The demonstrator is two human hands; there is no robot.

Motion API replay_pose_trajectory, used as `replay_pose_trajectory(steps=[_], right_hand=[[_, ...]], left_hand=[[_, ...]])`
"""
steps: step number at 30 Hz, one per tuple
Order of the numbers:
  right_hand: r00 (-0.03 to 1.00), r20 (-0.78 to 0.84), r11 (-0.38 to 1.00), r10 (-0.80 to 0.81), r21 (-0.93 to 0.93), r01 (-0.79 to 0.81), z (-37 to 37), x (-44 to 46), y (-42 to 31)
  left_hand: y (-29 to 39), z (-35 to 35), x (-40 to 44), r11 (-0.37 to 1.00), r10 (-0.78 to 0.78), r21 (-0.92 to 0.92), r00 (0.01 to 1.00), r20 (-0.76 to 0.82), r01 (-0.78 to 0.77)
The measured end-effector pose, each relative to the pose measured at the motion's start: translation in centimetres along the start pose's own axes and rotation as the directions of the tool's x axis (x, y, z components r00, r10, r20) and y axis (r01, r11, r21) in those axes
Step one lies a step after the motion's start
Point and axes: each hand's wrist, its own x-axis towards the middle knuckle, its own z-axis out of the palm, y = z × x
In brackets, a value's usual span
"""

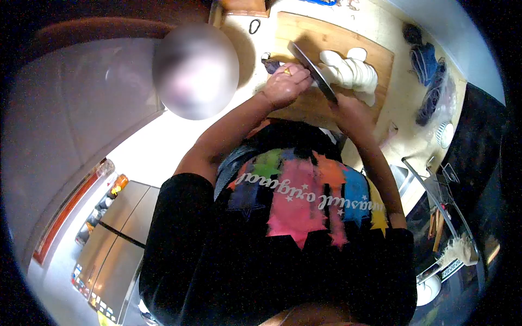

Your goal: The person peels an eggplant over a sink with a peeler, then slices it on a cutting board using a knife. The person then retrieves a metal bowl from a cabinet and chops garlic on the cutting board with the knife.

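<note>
My left hand (pixel 287 86), with a yellow ring on one finger, is closed over the uncut end of a white vegetable, mostly hidden under the fingers. Its dark stem end (pixel 271 66) pokes out to the left. My right hand (pixel 353 113), slightly blurred, grips a knife (pixel 314 71) by its handle; the blade slants up and left, right beside my left fingers. White round slices (pixel 350 71) lie overlapping to the right of the blade on a wooden cutting board (pixel 326 33).
A small dark loop (pixel 254 26) lies left of the board. Right of it are blue cloth (pixel 424 64), a plastic bag with dark contents (pixel 432 100) and a striped bowl (pixel 445 134). A metal rack (pixel 457 217) stands lower right. A blurred round patch covers the upper left.
</note>
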Motion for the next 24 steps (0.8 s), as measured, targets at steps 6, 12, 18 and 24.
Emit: replay_pose_trajectory(steps=[6, 12, 18, 24], right_hand=[[0.996, -0.085, 0.988, 0.020, 0.153, -0.007, 4.3, 3.3, 1.2], [0.999, -0.030, 0.995, 0.041, 0.088, -0.038, -1.0, -0.4, -1.3], [1.000, -0.004, 0.993, 0.021, 0.117, -0.021, 3.1, 3.0, -0.6], [0.998, -0.028, 0.967, 0.062, 0.250, -0.053, 1.3, 2.7, -1.5]], left_hand=[[0.3, -1.4, -0.3, 0.999, 0.015, 0.038, 1.000, 0.019, -0.015], [-0.3, -0.6, 0.2, 0.998, 0.056, 0.018, 0.997, -0.055, -0.055], [-0.3, 0.3, -0.5, 0.999, 0.035, 0.006, 0.998, -0.053, -0.035], [-0.6, -1.8, -1.0, 0.992, 0.037, 0.121, 0.999, 0.007, -0.038]])
